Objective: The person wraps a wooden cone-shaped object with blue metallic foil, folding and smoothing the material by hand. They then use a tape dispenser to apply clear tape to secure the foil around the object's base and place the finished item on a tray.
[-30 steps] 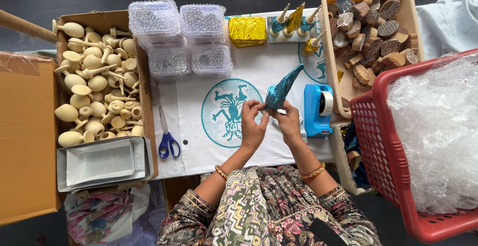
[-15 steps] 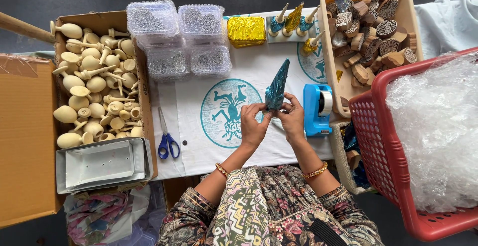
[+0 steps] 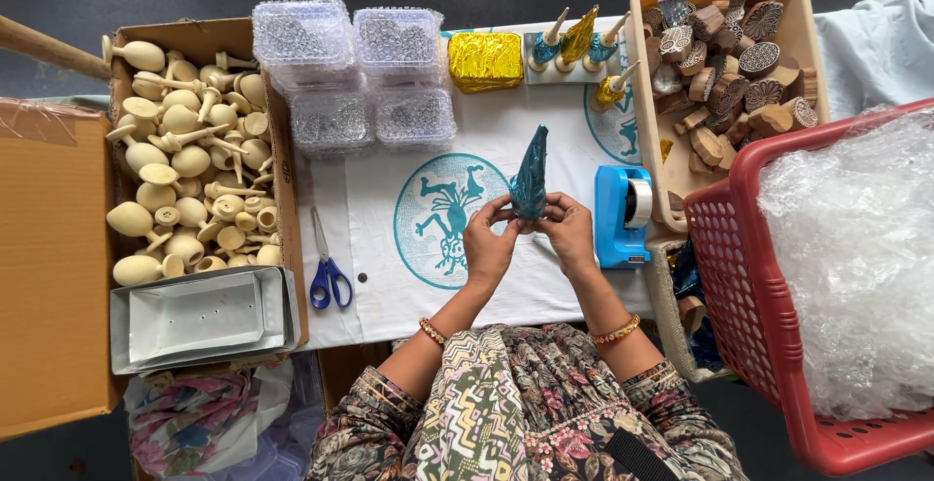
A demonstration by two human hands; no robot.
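To the left of the hands, a cardboard box [image 3: 282, 150] holds pale unpainted wooden pieces [image 3: 185, 165] and a metal tray [image 3: 199, 316], while beyond the hands four clear plastic boxes [image 3: 355, 72] carry small silvery bits. To the right, a beige tray [image 3: 647, 102] is filled with carved wooden stamps [image 3: 730, 63], and a red basket [image 3: 730, 238] is packed with clear plastic wrap [image 3: 851, 257]. The left hand [image 3: 489, 243] and the right hand [image 3: 567, 231] both grasp the base of a teal foil-wrapped cone [image 3: 530, 178], which stands upright between their fingertips above the white printed cloth on the desk [image 3: 409, 277], just left of a blue tape dispenser [image 3: 621, 213].
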